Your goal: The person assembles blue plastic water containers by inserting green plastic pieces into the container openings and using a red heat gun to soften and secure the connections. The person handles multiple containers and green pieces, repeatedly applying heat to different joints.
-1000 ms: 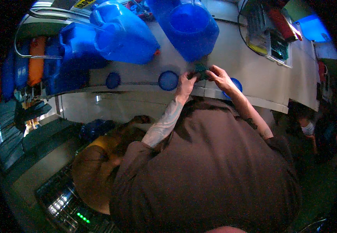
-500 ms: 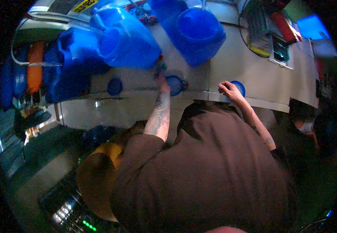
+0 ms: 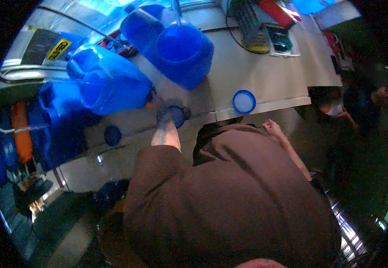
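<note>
My left hand [image 3: 154, 102] reaches over the counter to the lower right corner of a tilted blue plastic jerrycan [image 3: 118, 89]. Its fingers are dark and smeared, so their grip cannot be made out. Just right of the left forearm lies a round blue cap [image 3: 178, 115]. My right hand [image 3: 271, 127] is off the counter's front edge, close to my body, with its fingers curled in and nothing seen in them. A second blue cap with a pale inside [image 3: 244, 102] lies near that edge, up and left of the right hand, apart from it.
Another blue jerrycan [image 3: 187, 58] stands further back, its round mouth facing me. A darker blue one [image 3: 64, 102] is at the left, with a cap [image 3: 112, 135] nearby. At the back right are a red item [image 3: 279, 13] and a tray [image 3: 283, 41]. Another person [image 3: 332, 105] is at the far right.
My view has turned, so the counter has shifted left in the picture. My right hand has drawn back from beside the blue cap toward my body. The left hand stays by the jerrycan.
</note>
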{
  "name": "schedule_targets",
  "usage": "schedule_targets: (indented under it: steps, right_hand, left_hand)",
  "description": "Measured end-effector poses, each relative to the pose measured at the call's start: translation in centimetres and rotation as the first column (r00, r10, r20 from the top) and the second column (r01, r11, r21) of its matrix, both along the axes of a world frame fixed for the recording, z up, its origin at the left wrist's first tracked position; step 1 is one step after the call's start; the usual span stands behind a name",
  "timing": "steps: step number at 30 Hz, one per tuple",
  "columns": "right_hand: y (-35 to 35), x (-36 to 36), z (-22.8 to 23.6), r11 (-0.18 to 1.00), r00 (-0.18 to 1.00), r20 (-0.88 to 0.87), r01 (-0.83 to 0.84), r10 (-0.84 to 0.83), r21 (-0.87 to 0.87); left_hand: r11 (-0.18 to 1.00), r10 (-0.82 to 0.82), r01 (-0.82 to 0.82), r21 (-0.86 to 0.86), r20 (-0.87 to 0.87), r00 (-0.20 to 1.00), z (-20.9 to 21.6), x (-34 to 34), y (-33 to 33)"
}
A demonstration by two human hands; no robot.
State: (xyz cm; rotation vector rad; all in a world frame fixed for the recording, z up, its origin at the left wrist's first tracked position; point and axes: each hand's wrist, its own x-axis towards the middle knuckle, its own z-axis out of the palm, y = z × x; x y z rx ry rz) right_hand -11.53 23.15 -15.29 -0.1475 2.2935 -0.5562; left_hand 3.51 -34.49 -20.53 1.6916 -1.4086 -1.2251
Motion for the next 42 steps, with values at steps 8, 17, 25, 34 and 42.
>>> schedule_targets:
  steps: [8, 17, 25, 34, 42]
  right_hand:
    - [3.1, 1.4, -1.9, 0.993, 0.996, 0.06, 0.072, -0.067, -0.092]
    - [4.0, -0.2, -2.9, 0.986, 0.995, 0.066, 0.083, -0.074, -0.147]
    - [6.0, 1.5, -4.4, 0.925, 0.947, 0.166, 0.309, -0.276, -0.221]
    - [6.1, 1.7, -4.8, 0.941, 0.96, 0.184, 0.25, -0.21, -0.227]
    - [4.4, 1.2, -3.5, 0.918, 0.977, 0.098, 0.213, -0.191, -0.334]
  left_hand:
    - [0.998, -0.057, 0.057, -0.008, 0.028, 0.998, -0.2, -2.1, 0.1]
    - [0.994, -0.107, 0.11, -0.022, 0.111, 0.988, 0.0, -2.7, 1.4]
    - [0.988, -0.148, 0.154, -0.027, 0.156, 0.977, 0.2, -2.9, -0.2]
    - [0.983, -0.177, 0.181, -0.011, 0.15, 0.973, 0.7, -2.7, -0.8]
    - [0.962, -0.258, 0.271, -0.028, 0.217, 0.941, 0.1, -2.7, -0.2]
